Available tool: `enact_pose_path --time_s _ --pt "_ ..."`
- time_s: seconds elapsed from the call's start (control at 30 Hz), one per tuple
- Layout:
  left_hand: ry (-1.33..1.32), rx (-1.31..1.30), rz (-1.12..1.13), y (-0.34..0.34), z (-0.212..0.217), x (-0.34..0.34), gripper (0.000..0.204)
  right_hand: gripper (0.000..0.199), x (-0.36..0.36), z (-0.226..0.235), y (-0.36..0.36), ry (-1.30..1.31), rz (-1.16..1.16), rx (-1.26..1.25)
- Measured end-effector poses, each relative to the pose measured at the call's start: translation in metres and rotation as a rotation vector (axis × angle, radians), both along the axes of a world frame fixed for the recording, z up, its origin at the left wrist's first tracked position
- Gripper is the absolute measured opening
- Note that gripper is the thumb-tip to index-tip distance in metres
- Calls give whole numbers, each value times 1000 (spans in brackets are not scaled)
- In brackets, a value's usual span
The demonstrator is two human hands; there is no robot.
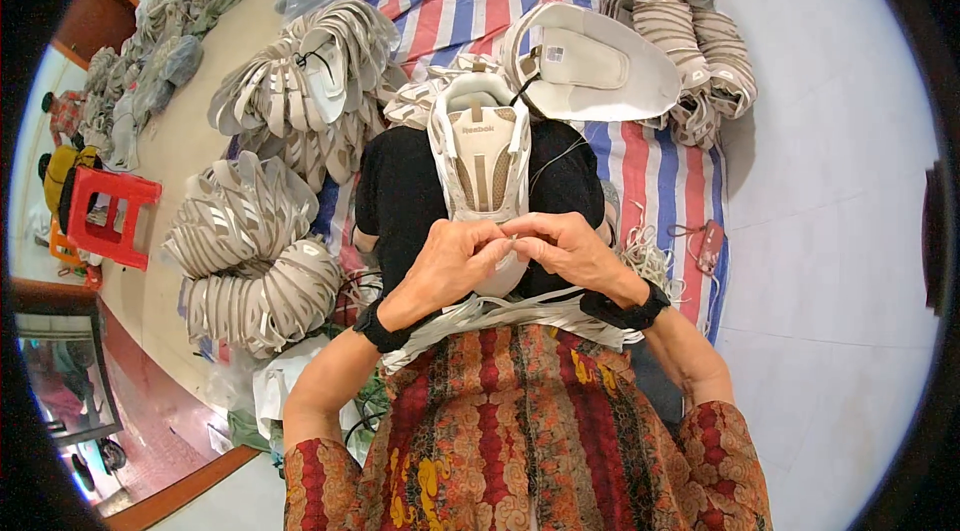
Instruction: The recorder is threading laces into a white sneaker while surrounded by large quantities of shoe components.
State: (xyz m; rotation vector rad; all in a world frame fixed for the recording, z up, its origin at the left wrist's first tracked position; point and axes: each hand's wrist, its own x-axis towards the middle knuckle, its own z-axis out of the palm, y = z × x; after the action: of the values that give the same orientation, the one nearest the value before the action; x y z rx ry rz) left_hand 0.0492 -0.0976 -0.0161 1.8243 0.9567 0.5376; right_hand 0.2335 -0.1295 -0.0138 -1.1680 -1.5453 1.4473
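Note:
A beige and white shoe upper (478, 156) rests between my knees, its tongue end pointing away from me. Over its near end, my left hand (455, 263) and my right hand (578, 253) meet fingertip to fingertip. Both are closed in a pinch. A tiny pale bit shows between the fingertips, too small to name. Across my lap, just under my wrists, lies a bundle of white shoelaces (480, 316). Beyond the upper, a large pale shoe piece (600, 66) lies flat with a dark cord at its edge.
Stacked shoe uppers (260, 251) lie to the left, with another stack (310, 81) farther off. More uppers (690, 41) are piled at the far right. A striped sheet (640, 181) covers the floor, with loose laces and a red tag-like item (706, 246). A red stool (110, 216) stands far left.

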Motion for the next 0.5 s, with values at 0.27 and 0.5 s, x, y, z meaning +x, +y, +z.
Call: enact_pose_path --time_s 0.27,0.5 --pt "-169 -165 106 12 -19 -19 21 13 -7 -12 12 -163 -130 -127" --pt "-416 -500 242 37 -36 -35 15 10 -18 -24 21 -428 -314 350"
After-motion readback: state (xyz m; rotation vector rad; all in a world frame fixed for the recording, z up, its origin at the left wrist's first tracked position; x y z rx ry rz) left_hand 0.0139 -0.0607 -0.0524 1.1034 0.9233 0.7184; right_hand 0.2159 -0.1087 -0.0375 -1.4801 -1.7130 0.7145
